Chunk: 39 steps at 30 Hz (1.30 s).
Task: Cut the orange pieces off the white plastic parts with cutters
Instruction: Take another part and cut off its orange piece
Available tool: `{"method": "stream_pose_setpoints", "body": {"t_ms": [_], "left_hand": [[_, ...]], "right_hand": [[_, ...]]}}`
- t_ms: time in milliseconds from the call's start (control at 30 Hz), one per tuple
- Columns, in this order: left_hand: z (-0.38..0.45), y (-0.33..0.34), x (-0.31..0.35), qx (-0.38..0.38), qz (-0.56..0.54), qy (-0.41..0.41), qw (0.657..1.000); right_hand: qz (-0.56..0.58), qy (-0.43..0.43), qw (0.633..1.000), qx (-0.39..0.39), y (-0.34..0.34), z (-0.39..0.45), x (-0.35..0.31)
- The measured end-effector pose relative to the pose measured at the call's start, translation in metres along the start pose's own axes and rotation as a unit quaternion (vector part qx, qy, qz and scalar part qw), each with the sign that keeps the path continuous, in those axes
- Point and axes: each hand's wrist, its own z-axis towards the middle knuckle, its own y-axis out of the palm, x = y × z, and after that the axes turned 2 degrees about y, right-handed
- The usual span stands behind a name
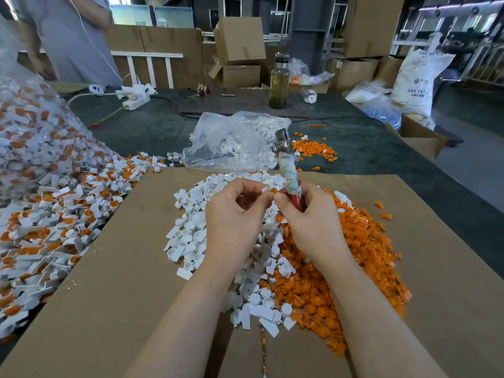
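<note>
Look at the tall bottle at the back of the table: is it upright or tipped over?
Upright. The bottle stands on its base on the dark table, cap on top, with yellowish liquid filling most of it.

Dark green table [368, 148] under flattened cardboard [122, 268], uncut parts [54, 214], power strip [136, 100], bottle [278, 83]

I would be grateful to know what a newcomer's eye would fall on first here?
Probably the bright heap of cut orange plastic pieces at right on the brown cardboard sheet, beside the white plastic parts pile. Above them, the left hand pinches one part while the right hand grips red-handled cutters.
</note>
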Motion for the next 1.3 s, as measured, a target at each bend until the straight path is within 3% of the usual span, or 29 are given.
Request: {"method": "stream_pose_setpoints", "body": {"t_ms": [167, 267, 433, 633, 1300], "left_hand": [[0.001, -0.001, 0.000, 0.002, -0.012, 0.001, 1.000], [0.005, -0.007, 0.000, -0.005, -0.109, -0.032, 0.993], [0.013, -0.019, -0.003, 0.006, -0.239, -0.065, 0.969], [0.018, -0.024, -0.004, 0.008, -0.258, -0.071, 0.964], [0.019, -0.027, -0.005, 0.003, -0.256, -0.083, 0.963]], "right_hand": [[0.053, 0.045, 0.996, -0.058, -0.005, -0.001, -0.005], [0.062, 0.053, 0.988, -0.131, -0.017, -0.001, -0.008], [-0.008, 0.061, 0.973, -0.223, -0.030, -0.001, -0.008], [-0.056, 0.056, 0.956, -0.282, -0.031, 0.000, -0.009], [-0.149, 0.017, 0.955, -0.256, -0.023, -0.001, -0.006]]}}
